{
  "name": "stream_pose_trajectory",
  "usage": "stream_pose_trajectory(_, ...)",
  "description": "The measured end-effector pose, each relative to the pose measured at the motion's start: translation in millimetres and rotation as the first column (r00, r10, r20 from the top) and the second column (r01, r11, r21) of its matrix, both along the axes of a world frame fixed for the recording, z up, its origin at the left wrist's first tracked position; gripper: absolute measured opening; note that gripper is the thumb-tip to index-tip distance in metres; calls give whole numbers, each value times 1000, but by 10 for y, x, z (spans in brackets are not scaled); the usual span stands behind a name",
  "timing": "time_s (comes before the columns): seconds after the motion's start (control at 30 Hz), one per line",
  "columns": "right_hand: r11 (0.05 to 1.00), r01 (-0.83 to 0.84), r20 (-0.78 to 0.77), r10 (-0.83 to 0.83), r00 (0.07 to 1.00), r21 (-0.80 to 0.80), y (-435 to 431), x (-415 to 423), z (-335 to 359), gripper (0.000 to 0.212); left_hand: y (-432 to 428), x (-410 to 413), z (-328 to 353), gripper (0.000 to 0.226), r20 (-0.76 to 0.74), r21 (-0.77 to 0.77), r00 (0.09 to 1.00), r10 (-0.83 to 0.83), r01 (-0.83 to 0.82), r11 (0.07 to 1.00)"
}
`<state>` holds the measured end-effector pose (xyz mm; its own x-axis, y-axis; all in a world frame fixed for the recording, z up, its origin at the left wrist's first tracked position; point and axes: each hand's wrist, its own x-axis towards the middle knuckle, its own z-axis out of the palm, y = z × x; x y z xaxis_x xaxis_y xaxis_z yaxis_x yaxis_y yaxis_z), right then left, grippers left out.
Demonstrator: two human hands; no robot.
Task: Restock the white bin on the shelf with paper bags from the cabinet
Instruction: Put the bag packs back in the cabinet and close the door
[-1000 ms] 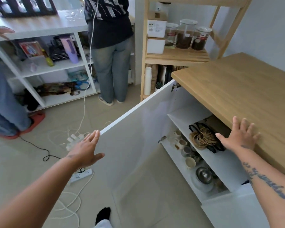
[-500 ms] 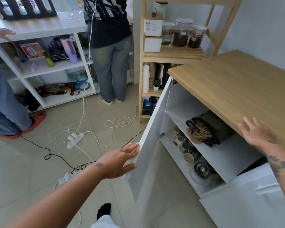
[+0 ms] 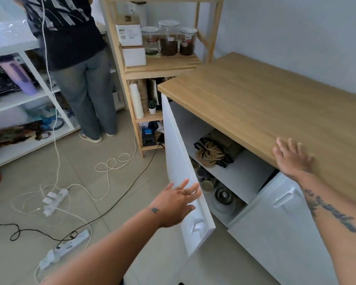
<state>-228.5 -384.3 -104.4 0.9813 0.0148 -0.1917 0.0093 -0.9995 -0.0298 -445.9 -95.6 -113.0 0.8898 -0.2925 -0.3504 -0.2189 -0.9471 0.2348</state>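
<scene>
1. Fingers [image 3: 185, 190] of the left hand [image 3: 174, 204] are spread flat against the outer face of the white cabinet door [image 3: 181, 173], grasping nothing, beside its free edge and above the handle [image 3: 197, 225].
2. The right hand [image 3: 292, 158] rests open, palm down, on the front edge of the wooden desk [image 3: 275, 103], also holding nothing.
3. The paper bags [image 3: 216, 150], a dark flat stack with their twine handles coiled on top, lie on the cabinet's upper inner shelf [image 3: 240, 175], beyond the door from the left hand and below and to the left of the right hand.
4. The stack's long axis appears to run back into the cabinet, handles toward the opening.
5. By this view the right hand is nearer and has the unblocked reach; the left would have to round the door's edge.
6. The white bin [image 3: 135, 56] waits on the wooden shelf unit [image 3: 164, 66] at the far end of the desk, well apart from both hands.
</scene>
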Motion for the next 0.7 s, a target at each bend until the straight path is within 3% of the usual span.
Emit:
stream_pose_trajectory(0.4, 998, 17, 10, -18, 1000, 63, -9, -5, 7, 52, -806, 927, -49, 55, 150, 41, 982, -113, 108, 993)
stream_pose_trajectory(0.57, 998, 2, 17, -3, 1000, 70, -12, 5, 10, 53, -1008, 1299, -62, 52, 171, -30, 979, -113, 119, 992)
stream_pose_trajectory(0.7, 997, -2, -22, 3, 1000, 76, -54, -17, 9, 76, -1112, 1543, -38, 52, 164, -36, 971, -171, 179, 983)
